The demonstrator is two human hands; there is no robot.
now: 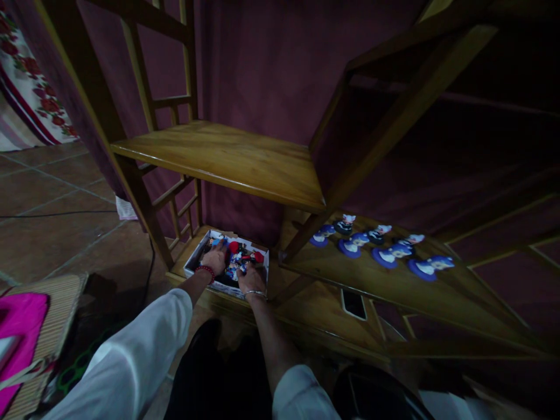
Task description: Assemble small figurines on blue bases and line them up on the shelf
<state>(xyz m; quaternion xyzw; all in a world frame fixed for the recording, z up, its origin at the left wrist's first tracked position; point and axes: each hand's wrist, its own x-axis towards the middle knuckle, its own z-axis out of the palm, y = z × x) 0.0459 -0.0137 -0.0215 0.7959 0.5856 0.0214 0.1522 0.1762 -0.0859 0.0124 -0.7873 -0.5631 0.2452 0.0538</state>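
A shallow white cardboard box [226, 290] sits on the low wooden shelf, filled with small colourful figurines [238, 256] in blue, white, red and black. Both hands reach down into it. My left hand [214, 259], with a red bead bracelet at the wrist, lies over the box's left side, its fingers stretched out among the figurines. On the right side, my right hand [252, 279], wearing a silver bangle, has its thumb and fingers bent against a blue-and-white figurine [235, 269]. The fingertips of both hands are partly hidden among the pieces.
A wooden shelf board [227, 154] juts out above the box. To the right, several blue-based figurines [391, 254] and black-and-white ones [378, 233] stand in rows. A phone [353, 304] lies on a lower board. Pink cloth [26, 326] is at the left.
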